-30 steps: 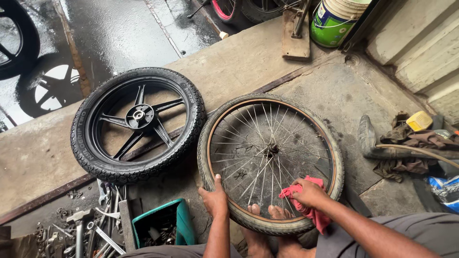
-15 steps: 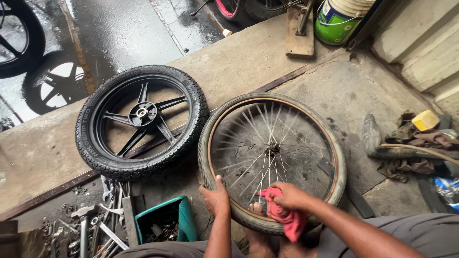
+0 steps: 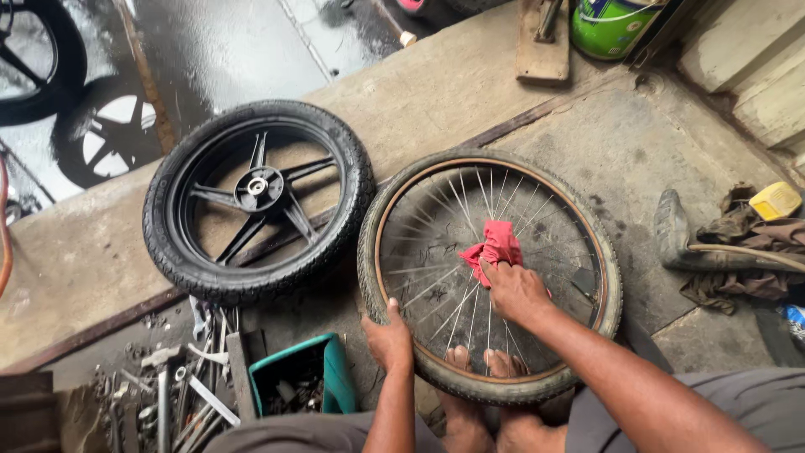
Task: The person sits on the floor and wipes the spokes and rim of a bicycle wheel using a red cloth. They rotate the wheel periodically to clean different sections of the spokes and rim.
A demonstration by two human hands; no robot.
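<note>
Our right hand [image 3: 513, 289] is closed on a red rag [image 3: 495, 245], pressing it onto the spokes near the middle of the spoked wheel [image 3: 490, 273] lying flat on the floor. Our left hand [image 3: 389, 340] grips that wheel's near-left tyre edge, beside a black wheel [image 3: 258, 197] and a green box [image 3: 295, 386].
</note>
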